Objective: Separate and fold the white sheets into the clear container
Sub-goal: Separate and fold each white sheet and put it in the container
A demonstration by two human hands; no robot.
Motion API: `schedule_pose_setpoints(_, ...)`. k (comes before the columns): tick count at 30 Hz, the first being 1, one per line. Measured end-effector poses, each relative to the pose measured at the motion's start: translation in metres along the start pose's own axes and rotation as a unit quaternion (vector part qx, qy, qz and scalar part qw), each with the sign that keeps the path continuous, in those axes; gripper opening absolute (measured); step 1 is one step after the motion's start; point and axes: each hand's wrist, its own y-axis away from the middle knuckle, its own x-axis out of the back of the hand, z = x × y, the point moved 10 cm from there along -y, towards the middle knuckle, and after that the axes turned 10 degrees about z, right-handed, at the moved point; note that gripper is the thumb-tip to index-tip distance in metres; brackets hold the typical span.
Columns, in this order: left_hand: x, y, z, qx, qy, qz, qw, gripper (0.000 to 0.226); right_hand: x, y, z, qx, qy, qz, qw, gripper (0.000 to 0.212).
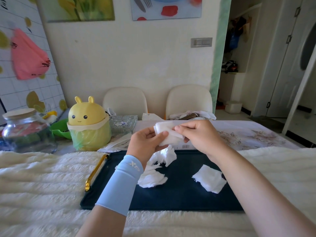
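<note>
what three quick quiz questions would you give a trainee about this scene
1. True or false: the left hand and right hand both pinch the held sheet, lifted off the dark tray.
2. What lies on the tray's right part? A a squarish sheet; B a spoon; C a cup.
3. Fill in: the yellow bunny bin stands to the tray's ___.
Key: 1 true; 2 A; 3 left.
</note>
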Motion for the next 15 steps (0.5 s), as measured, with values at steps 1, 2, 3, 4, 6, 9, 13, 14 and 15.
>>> schedule_pose_setpoints(1,0.001,-0.001,-0.001,0.003,0.003,0.003,1.000,0.017,0.001,0.000,-0.002,0.007,0.004,0.002,1.000,0.013)
schedule_pose_setpoints(2,0.002,-0.001,-0.001,0.007,0.007,0.008,1.000,0.018,0.001,0.001,-0.005,0.019,0.003,-0.001,1.000,0.013)
schedule_pose_setpoints(3,0.003,-0.002,-0.002,0.012,0.010,0.012,1.000,0.018,0.001,0.002,-0.009,0.034,0.001,-0.009,0.999,0.011)
schedule_pose_setpoints(4,0.003,-0.002,-0.003,0.018,0.012,0.013,1.000,0.018,-0.001,0.003,-0.014,0.049,0.003,-0.020,0.999,0.011)
schedule_pose_setpoints(6,0.003,-0.002,-0.006,0.029,0.015,0.009,0.999,0.018,-0.003,0.005,-0.019,0.080,0.028,-0.032,0.996,0.014)
schedule_pose_setpoints(9,0.003,-0.002,-0.007,0.035,0.014,0.007,0.999,0.019,-0.001,0.004,-0.017,0.085,0.042,-0.011,0.995,0.006)
schedule_pose_setpoints(13,0.005,-0.002,-0.007,0.037,0.019,0.009,0.999,0.019,0.003,0.003,-0.008,0.003,-0.032,0.004,0.999,0.006)
schedule_pose_setpoints(14,0.006,-0.003,-0.007,0.038,0.021,0.011,0.999,0.019,0.004,0.003,-0.006,-0.017,-0.053,0.010,0.998,0.007)
schedule_pose_setpoints(15,0.006,-0.003,-0.007,0.040,0.023,0.012,0.999,0.018,0.005,0.002,-0.005,-0.027,-0.063,0.016,0.998,0.007)
